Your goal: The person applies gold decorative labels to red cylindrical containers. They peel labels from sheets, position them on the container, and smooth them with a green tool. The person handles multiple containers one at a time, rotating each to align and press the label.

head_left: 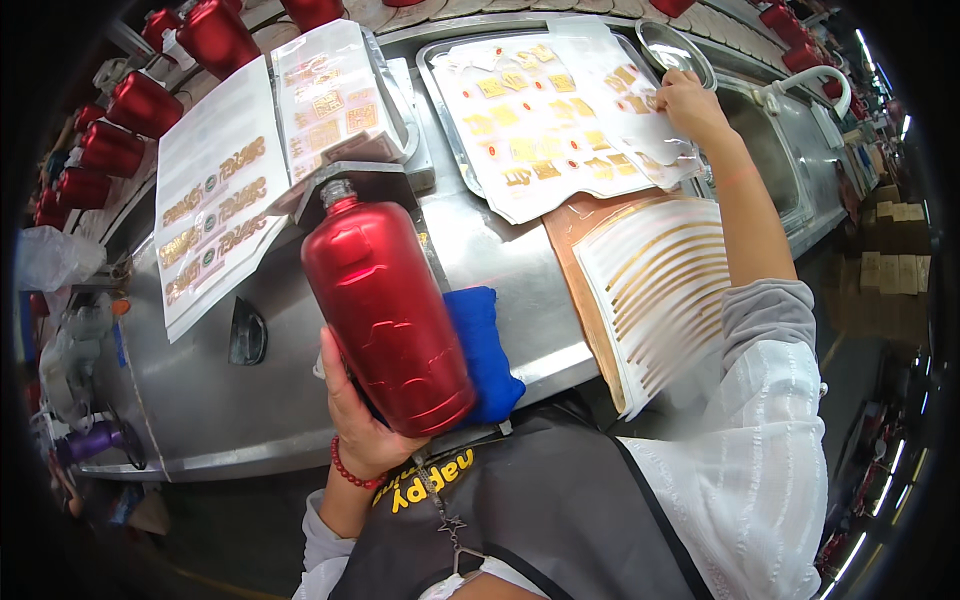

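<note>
A glossy red metallic bottle [390, 320] with a threaded neck leans in my left hand [362, 425], its base near my apron and its neck pointing away from me. My left fingers and palm cradle its lower left side. A blue cushion [485, 350] lies right beside the bottle. At the far right, my right hand [692, 108] reaches over the edge of a white sheet with gold decals [540, 120], close to a shallow metal bowl [678, 50]. Its fingers are bent together; whatever they pinch is too small to see.
Under the decal sheets is a metal tray [437, 85]. More decal sheets [215, 225] stand propped at left. A sheet of gold curved strips [660, 290] lies near my right arm. A sink [765, 150] is at right. Red bottles [145, 105] line the far left; a dark flat piece [247, 332] lies on the counter.
</note>
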The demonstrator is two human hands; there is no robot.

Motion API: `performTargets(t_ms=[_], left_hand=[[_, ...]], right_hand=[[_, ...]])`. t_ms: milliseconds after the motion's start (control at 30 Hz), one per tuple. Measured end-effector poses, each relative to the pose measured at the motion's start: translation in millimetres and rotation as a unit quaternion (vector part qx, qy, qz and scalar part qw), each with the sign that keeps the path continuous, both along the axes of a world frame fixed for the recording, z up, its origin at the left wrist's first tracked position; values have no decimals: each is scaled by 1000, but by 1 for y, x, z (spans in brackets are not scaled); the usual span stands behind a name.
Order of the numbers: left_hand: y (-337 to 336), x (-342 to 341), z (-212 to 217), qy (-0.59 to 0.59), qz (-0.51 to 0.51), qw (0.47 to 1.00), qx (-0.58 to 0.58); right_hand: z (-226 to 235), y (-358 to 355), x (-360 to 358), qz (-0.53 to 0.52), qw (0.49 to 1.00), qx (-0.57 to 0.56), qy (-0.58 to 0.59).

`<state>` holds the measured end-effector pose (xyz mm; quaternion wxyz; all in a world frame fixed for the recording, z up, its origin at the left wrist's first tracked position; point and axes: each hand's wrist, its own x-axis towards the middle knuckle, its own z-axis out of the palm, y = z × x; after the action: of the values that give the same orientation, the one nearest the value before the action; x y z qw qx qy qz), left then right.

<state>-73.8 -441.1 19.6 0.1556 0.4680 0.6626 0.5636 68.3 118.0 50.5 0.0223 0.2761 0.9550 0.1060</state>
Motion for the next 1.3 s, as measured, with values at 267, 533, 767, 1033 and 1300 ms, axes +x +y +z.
performTargets(t_ms=[267,533,767,1033,1300], left_hand=[[5,4,-1,-43,16,997,57],[2,2,1,3,28,999,24],[-2,2,-3,-6,33,999,20],[-4,3,-7,-18,43,999,15],[1,4,-6,-37,48,998,30]], right_hand=[[-8,6,10,34,998,-38,28],[-6,-15,29,66,995,17,68],[7,-42,39,107,990,-62,68],[0,-21,56,-244,968,-57,28],[-48,29,84,-284,901,-205,254]])
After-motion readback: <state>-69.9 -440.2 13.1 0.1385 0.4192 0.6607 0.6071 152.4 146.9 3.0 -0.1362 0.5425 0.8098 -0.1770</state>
